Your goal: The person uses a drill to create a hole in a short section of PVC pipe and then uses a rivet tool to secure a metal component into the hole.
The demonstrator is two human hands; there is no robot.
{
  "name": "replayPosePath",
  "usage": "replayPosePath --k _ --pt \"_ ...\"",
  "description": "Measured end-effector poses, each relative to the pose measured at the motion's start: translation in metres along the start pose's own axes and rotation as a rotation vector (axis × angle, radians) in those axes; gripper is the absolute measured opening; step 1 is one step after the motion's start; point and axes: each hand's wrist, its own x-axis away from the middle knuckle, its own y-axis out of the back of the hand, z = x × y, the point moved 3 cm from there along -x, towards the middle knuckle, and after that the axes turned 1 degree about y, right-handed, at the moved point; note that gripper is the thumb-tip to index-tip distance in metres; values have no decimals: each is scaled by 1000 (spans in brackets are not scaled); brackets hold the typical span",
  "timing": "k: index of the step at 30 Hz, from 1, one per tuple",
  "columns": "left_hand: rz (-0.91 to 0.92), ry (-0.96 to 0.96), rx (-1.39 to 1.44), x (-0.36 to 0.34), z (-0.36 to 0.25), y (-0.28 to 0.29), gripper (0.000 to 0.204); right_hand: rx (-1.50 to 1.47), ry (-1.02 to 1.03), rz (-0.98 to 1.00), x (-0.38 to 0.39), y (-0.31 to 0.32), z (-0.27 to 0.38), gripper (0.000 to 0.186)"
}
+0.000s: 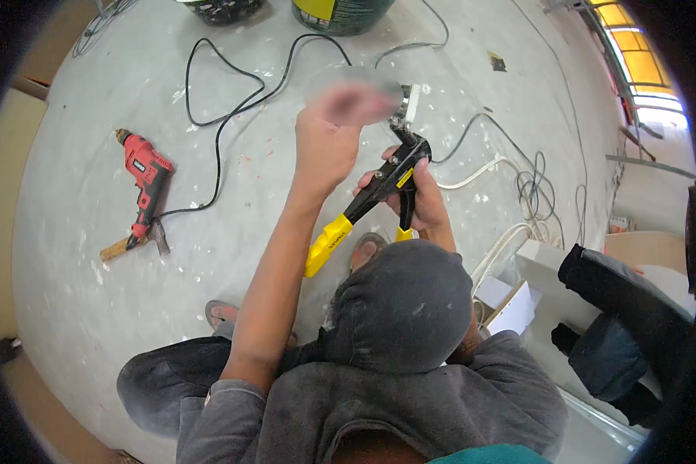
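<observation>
My right hand [427,203] is closed around the black body of a hand riveter [379,185]. The riveter slants, with its yellow-sleeved long handle [329,243] reaching down to the left between my forearms. Its other yellow-tipped handle hangs below my right hand. My left hand [336,120] is bent in a curl just beyond the riveter's nose. Blur covers its fingers, which point toward a small white piece [412,103] with a metal part beside it. What these fingers hold cannot be made out. My bent knee [398,309] rises between my arms.
A red and black drill [148,179] lies on the grey floor at left, against a wooden-handled hammer [124,247]. Its black cord [219,147] loops across the floor. Two dark buckets [344,19] stand at far centre. Coiled cables [537,193], an opened white carton [513,309] and black clothing [619,332] lie at right.
</observation>
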Motion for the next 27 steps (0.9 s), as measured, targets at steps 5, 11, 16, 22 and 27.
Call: replayPosePath --k 5,11,16,22,27 --pt "18 -25 -39 -1 -4 1 16 28 7 -8 1 2 2 61" --pt "88 34 -145 -3 -5 -5 21 56 -2 -21 1 -1 8 60" --pt "94 -208 -474 7 -16 -13 36 61 82 -75 1 7 18 65" --pt "297 50 -1204 29 -35 -8 38 -65 361 -68 -12 10 60 64" --pt "247 10 -1069 34 -27 -21 37 109 269 93 -23 -14 56 67"
